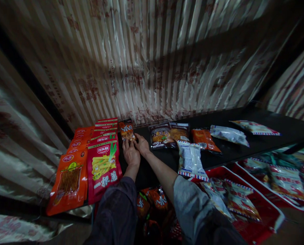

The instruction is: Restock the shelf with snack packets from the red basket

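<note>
A small orange-and-brown snack bag [126, 128] lies at the back of the black shelf, beside the row of red bags. My left hand [131, 153] is at its lower end, fingers pointing away from me and laid over the bag. From the right, my right hand [142, 145] grips its lower right edge, fingers bent and touching the left fingers. Red snack bags [104, 166] stand in an overlapping row just left of my hands. Farther left, orange snack bags [71, 177] form a second row.
Brown potato snack bags [163, 136], an orange bag [205, 140] and a white bag [191, 160] lie right on the black shelf [266, 144]. Below are red baskets [265, 224] of snack bags and more orange bags [158, 199]. A striped curtain [152, 61] hangs behind.
</note>
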Available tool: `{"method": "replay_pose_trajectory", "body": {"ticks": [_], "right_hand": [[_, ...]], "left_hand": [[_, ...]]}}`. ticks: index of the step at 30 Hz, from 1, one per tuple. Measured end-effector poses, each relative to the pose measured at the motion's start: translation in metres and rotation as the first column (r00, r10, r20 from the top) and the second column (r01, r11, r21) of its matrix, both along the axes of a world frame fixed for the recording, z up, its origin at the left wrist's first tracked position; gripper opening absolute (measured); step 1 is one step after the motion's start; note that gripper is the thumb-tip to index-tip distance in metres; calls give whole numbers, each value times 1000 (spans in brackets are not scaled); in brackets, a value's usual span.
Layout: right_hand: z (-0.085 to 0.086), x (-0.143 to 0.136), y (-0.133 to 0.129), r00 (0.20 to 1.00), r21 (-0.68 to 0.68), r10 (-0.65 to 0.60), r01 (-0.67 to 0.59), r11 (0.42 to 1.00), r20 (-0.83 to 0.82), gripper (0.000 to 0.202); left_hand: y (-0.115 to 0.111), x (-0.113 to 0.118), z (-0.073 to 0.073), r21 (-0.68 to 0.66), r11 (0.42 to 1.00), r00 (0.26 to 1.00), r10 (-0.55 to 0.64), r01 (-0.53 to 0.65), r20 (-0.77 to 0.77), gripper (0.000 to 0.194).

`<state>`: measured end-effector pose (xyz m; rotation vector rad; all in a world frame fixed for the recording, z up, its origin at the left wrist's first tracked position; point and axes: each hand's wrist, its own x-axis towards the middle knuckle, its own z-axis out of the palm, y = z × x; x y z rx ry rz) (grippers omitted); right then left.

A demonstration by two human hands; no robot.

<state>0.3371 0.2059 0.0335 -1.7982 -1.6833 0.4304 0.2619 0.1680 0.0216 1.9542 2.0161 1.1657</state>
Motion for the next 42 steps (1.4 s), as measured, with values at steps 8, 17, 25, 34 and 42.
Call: {"method": "replay_pose_trajectory", "body": {"ticks": [8,17,25,34,42], "right_hand": [[6,-2,-9,998,-21,-2,0,1000,-65,48],[39,38,-77,997,349,67,-76,934,39,47],[41,213,-120,725,242,-673,634,734,143,48],[11,264,-146,832,-52,-486,516,855,266,55],[8,274,-167,857,14,-495,498,867,142,50]], "left_hand": [[-11,-1,-3,-8,999,992,-32,31,-119,41],[-26,9,5,32,996,992,-82,86,-92,42],[-68,43,42,-116,948,943,-270,296,194,35],[-141,106,43,-242,741,773,-630,626,70,59],[-157,122,35,-405,733,763,-635,546,-121,61]]}}
